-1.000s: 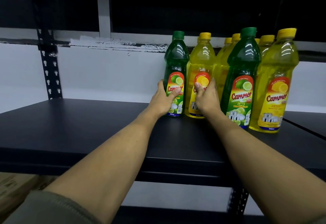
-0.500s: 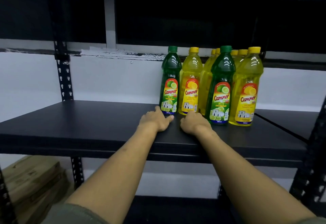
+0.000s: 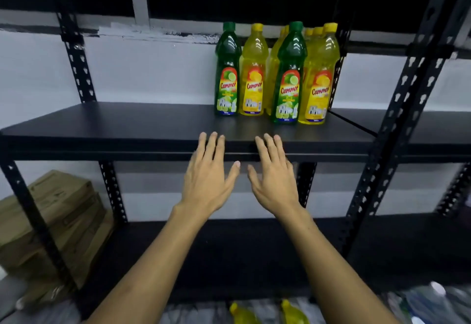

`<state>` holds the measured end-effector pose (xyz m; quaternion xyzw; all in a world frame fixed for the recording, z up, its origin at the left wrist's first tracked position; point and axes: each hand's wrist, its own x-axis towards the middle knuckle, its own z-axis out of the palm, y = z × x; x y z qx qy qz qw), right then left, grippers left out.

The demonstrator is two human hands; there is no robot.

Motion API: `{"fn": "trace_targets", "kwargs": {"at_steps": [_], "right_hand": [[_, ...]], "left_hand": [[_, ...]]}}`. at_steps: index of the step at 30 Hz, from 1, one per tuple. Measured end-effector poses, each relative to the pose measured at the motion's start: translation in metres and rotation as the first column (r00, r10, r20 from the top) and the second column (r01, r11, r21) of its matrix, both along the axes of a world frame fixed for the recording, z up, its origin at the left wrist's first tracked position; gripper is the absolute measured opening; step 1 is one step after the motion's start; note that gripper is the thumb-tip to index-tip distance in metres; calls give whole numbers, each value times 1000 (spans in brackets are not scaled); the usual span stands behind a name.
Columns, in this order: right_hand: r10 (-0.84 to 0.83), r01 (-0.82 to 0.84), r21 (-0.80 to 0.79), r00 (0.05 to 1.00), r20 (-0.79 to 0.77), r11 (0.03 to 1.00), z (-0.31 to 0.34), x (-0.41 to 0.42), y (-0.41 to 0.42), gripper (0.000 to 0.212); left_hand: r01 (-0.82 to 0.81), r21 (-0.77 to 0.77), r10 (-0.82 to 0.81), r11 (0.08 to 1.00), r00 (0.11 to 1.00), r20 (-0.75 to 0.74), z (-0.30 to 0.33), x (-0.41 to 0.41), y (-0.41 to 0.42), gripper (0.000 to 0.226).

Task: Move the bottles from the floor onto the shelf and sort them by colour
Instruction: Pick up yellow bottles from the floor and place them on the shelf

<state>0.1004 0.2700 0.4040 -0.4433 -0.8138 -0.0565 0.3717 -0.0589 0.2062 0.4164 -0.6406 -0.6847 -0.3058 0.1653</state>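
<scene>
Left hand: left hand (image 3: 206, 178) is flat with fingers spread, holding nothing, hanging in front of the shelf's front edge (image 3: 102, 145).

Right hand: right hand (image 3: 274, 178) is the same deal, fingers straight and loose, nothing in it, just beside the left one.

Where the bottles are: the shelf group stands up and beyond both sets of fingertips, well apart from them. Going left to right from the hands: left green bottle (image 3: 227, 71) past the left hand's fingers, a yellow bottle (image 3: 252, 71) touching it, then the front green bottle (image 3: 289, 73) and the front yellow bottle (image 3: 318, 76) beyond and right of the right hand. More yellow caps (image 3: 312, 31) poke up behind those.

Done so far: a fair bunch is up on the shelf, all upright.

Still left: colours are mixed, green-yellow-green-yellow along the front, so I'd say the sorting isn't done. Also two yellow bottles on the floor (image 3: 242, 313), down below the wrists between the forearms, so more hauling to go. Blurry stuff at lower right might be more bottles, can't tell.

Labels: all say "Cammer" in red script. Green ones show a lime, yellow ones a lemon. Small print is too fuzzy to read.

Other stuff: cardboard boxes (image 3: 51, 221) stacked low, off to the left of the left arm.
</scene>
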Motion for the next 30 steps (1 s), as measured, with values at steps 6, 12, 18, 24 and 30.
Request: {"fn": "trace_targets", "kwargs": {"at_steps": [6, 12, 18, 24, 30], "right_hand": [[9, -25, -162, 995, -102, 986, -71, 48, -31, 45], [-129, 54, -455, 982, -136, 889, -173, 103, -47, 42], [-304, 185, -747, 952, -24, 639, -285, 136, -57, 44], [-364, 161, -907, 931, 10, 389, -368, 155, -53, 49], [-397, 320, -916, 894, 207, 243, -420, 173, -38, 59]], "left_hand": [[127, -225, -91, 966, 982, 163, -61, 45, -36, 74], [188, -439, -42, 878, 946, 322, -157, 85, -36, 75], [256, -684, 152, 683, 866, 477, -275, 121, -32, 79], [272, -788, 214, 552, 867, 449, -358, 145, -29, 69], [277, -860, 241, 429, 882, 404, -410, 151, -27, 81]]}}
